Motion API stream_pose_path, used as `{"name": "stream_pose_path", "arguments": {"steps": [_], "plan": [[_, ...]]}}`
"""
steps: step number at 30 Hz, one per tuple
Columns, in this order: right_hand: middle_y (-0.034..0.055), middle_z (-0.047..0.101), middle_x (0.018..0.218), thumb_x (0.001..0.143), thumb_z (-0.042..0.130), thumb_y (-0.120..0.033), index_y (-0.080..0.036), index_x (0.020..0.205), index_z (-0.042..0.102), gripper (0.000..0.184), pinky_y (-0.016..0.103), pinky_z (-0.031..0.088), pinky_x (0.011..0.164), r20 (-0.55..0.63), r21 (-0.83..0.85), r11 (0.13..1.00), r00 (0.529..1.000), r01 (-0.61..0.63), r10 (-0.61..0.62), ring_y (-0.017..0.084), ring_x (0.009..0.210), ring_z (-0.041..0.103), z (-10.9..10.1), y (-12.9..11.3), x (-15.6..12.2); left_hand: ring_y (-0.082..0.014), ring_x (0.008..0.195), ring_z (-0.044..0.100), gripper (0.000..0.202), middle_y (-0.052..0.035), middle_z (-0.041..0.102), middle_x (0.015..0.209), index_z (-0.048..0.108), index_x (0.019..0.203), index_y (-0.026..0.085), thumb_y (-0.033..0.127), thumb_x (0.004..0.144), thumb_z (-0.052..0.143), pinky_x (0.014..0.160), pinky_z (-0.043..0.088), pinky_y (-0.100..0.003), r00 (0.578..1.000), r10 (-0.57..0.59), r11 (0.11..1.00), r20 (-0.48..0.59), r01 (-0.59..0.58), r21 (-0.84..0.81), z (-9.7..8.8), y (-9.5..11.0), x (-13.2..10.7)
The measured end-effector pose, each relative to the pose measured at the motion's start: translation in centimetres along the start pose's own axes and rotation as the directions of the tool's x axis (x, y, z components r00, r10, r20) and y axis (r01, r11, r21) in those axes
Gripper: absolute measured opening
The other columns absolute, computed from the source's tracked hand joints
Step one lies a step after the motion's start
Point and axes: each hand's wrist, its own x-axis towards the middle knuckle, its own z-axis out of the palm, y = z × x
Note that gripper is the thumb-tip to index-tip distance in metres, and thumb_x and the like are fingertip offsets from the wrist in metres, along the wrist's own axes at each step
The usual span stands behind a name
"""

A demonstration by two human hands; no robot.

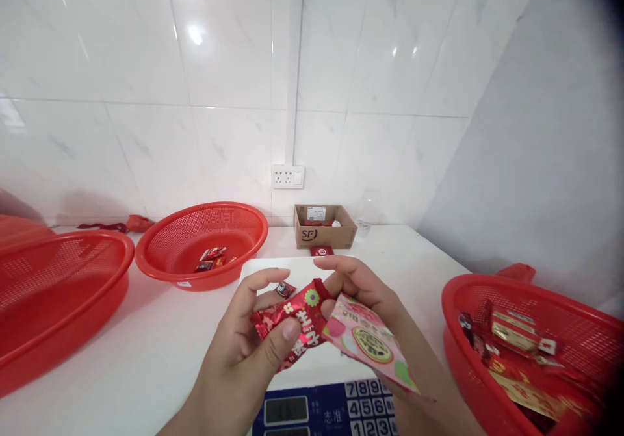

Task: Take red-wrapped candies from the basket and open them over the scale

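Note:
My left hand [246,342] is closed on a red candy wrapper [292,322] with flower print and white characters, thumb pressed on top. My right hand [363,290] pinches the same wrapper's far end and also holds a pink printed pouch [370,342] that slants down to the right. Both hands hover over the white platform of a scale [273,270]. A small dark wrapped candy [285,288] lies on that platform just behind my left fingers. The scale's blue keypad [370,410] and display show below my hands.
A red mesh basket [202,241] with a few candies stands behind left. Another red basket [58,293] is at far left. At right, a red basket [531,351] holds several red and gold wrapped sweets. A small cardboard box [324,226] sits against the tiled wall.

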Motion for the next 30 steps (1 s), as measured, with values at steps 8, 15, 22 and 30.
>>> {"name": "stream_pose_path", "arguments": {"steps": [8, 15, 22, 30], "plan": [[-0.002, 0.067, 0.086, 0.08, 0.067, -0.011, -0.028, 0.111, 0.069, 0.036, 0.018, 0.049, 0.065, 0.017, -0.016, 0.994, 0.994, -0.104, 0.104, 0.01, 0.074, 0.062, 0.5, -0.9, 0.0, -0.0055, 0.058, 0.059, 0.037, 0.0072, 0.062, 0.067, 0.066, 0.099, 0.03, 0.034, 0.069, 0.088, 0.059, 0.048, -0.011, 0.997, 0.058, 0.994, -0.044, -0.062, -0.096, 0.5, -0.2, -0.5], [0.0006, 0.072, 0.088, 0.074, 0.069, -0.009, -0.023, 0.096, 0.074, 0.026, 0.02, 0.054, 0.066, -0.067, -0.066, 0.997, 0.997, -0.027, 0.023, 0.014, 0.077, 0.067, 0.5, -1.3, 0.4, -0.0061, 0.054, 0.052, 0.051, 0.0089, 0.059, 0.066, 0.061, 0.107, 0.029, 0.042, 0.065, 0.088, 0.049, 0.041, -0.012, 1.0, 0.012, 1.0, -0.023, -0.012, 0.013, -0.2, -0.1, 0.2], [0.0001, 0.072, 0.078, 0.081, 0.068, -0.017, -0.024, 0.094, 0.073, 0.016, 0.02, 0.054, 0.06, -0.118, -0.2, 0.979, 0.991, 0.045, -0.07, 0.014, 0.068, 0.067, 0.9, -1.8, 0.1, -0.0249, 0.097, 0.064, 0.032, -0.0062, 0.072, 0.098, 0.073, 0.097, 0.019, 0.047, 0.082, 0.072, 0.089, 0.049, -0.034, 0.941, -0.097, 0.99, 0.324, 0.057, 0.131, -0.6, 0.2, 0.9], [0.0036, 0.07, 0.085, 0.081, 0.074, -0.029, -0.021, 0.093, 0.07, 0.015, 0.027, 0.055, 0.072, -0.007, -0.166, 0.986, 1.0, 0.005, -0.006, 0.018, 0.078, 0.066, 0.7, -1.8, 0.0, -0.0292, 0.096, 0.065, 0.035, -0.0083, 0.073, 0.094, 0.077, 0.096, 0.018, 0.049, 0.08, 0.074, 0.094, 0.048, -0.041, 0.969, -0.063, 0.994, 0.241, 0.041, 0.097, -0.8, -0.4, 0.3]]}}
